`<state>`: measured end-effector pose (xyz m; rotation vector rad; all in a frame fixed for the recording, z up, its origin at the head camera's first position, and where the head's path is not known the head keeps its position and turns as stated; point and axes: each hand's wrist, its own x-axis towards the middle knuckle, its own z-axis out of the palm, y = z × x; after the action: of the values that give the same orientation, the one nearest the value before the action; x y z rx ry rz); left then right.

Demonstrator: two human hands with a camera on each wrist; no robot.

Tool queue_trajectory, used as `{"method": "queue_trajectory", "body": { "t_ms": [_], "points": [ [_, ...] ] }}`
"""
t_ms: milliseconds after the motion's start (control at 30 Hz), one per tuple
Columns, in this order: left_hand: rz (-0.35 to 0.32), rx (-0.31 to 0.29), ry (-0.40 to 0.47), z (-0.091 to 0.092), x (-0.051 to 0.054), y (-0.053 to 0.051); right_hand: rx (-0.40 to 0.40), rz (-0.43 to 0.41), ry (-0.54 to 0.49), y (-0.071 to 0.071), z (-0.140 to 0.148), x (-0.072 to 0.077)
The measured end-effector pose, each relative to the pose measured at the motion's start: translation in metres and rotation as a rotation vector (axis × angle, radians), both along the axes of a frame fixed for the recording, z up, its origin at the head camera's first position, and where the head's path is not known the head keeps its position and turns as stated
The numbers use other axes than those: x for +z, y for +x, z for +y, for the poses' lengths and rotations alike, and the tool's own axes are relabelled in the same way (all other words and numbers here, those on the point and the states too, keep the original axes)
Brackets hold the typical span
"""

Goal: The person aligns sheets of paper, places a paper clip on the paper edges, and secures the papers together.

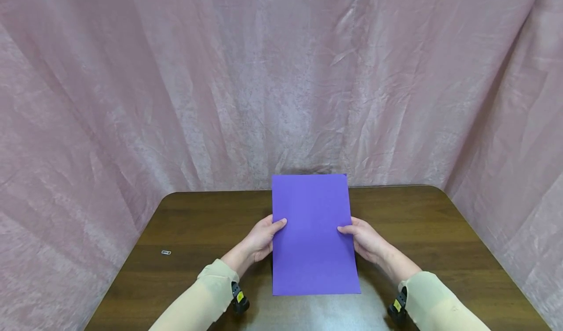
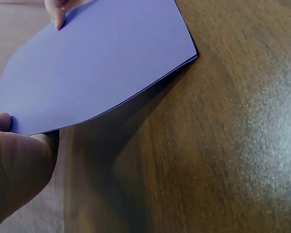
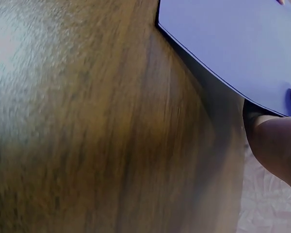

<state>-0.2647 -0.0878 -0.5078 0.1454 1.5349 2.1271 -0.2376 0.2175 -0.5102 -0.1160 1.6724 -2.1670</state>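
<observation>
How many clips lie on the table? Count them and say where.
1: the clip lies on the table, left of the left hand. The paper could be hiding others.

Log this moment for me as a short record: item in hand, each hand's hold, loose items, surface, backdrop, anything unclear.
Item in hand: purple sheet, upright rectangle in the head view
Left hand: grips the sheet's left edge, thumb on the face
Right hand: grips the right edge, thumb on the face
Loose item: small paper clip on the table, to the person's left
Surface: brown wood-grain table
Backdrop: pink curtain
Sleeves: pale, both arms
Unclear: whether the sheet has more than one layer
</observation>
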Motion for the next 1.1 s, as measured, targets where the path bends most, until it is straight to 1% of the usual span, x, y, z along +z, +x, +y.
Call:
{"method": "queue_trajectory", "body": {
  "t_ms": [133, 200, 433, 533, 667, 867, 967, 1100],
  "points": [
    [0.01, 0.003, -0.006, 0.001, -0.001, 0.001, -0.041, -0.026, -0.03, 0.0, -0.002, -0.001],
    [0.019, 0.008, -0.009, 0.003, 0.0, 0.0, -0.065, -0.032, -0.04, -0.002, -0.004, 0.001],
    [0.042, 0.05, -0.028, 0.005, 0.003, -0.003, -0.137, -0.052, -0.034, -0.007, -0.011, 0.005],
    [0.057, 0.056, -0.046, 0.006, 0.002, -0.002, -0.12, -0.047, -0.013, -0.005, -0.012, 0.005],
    [0.064, 0.059, -0.059, 0.005, -0.002, 0.003, -0.088, -0.042, 0.027, 0.001, -0.014, 0.003],
    [0.065, 0.085, -0.05, 0.003, -0.008, 0.009, -0.092, -0.055, 0.045, 0.005, -0.017, -0.001],
    [0.059, 0.097, -0.049, 0.004, -0.008, 0.01, -0.083, -0.063, 0.036, 0.005, -0.016, -0.001],
    [0.062, 0.108, -0.049, 0.009, -0.008, 0.008, -0.081, -0.06, 0.036, 0.005, -0.012, 0.001]
  ]
}}
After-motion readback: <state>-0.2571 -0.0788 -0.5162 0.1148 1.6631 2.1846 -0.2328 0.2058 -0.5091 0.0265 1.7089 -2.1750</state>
